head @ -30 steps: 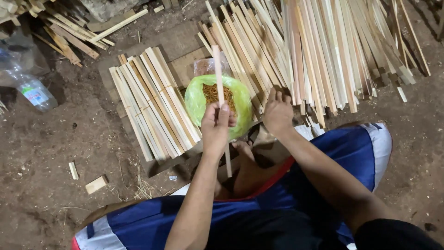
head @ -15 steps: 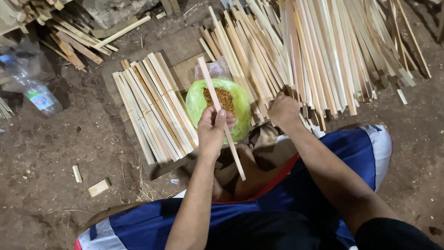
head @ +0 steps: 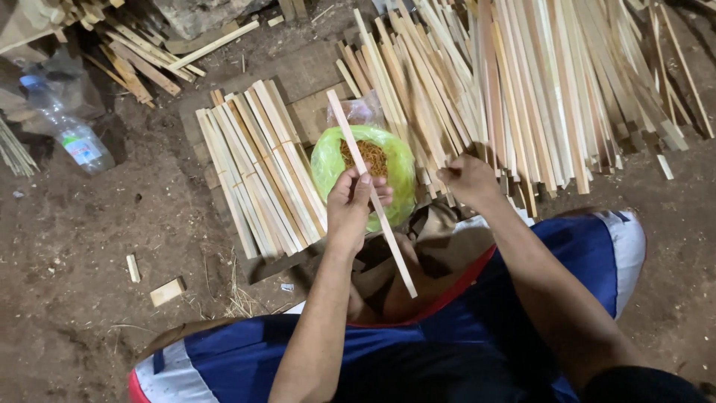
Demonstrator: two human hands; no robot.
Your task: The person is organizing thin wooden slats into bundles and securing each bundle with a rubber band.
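Note:
My left hand (head: 354, 203) grips a thin pale wooden strip (head: 358, 160), held slanted from upper left to lower right over my lap. Right behind it sits a green plastic bag (head: 395, 168) holding a clump of orange-brown rubber bands (head: 374, 155). My right hand (head: 466, 179) hovers just right of the bag with its fingers pinched together at the near ends of a large loose pile of wooden strips (head: 537, 82); whether it holds anything is too small to tell. A bundle of tied strips (head: 257, 168) lies left of the bag.
A clear plastic bottle (head: 71, 134) lies on the dirt floor at the left. More wood offcuts (head: 127, 63) are heaped at the top left. Small wood scraps (head: 166, 291) lie near my left knee. My blue shorts (head: 522, 298) fill the foreground.
The strip in my left hand has tilted from nearly upright to slanted and its lower end swung right. My right hand moved up and right, away from the bag toward the loose pile.

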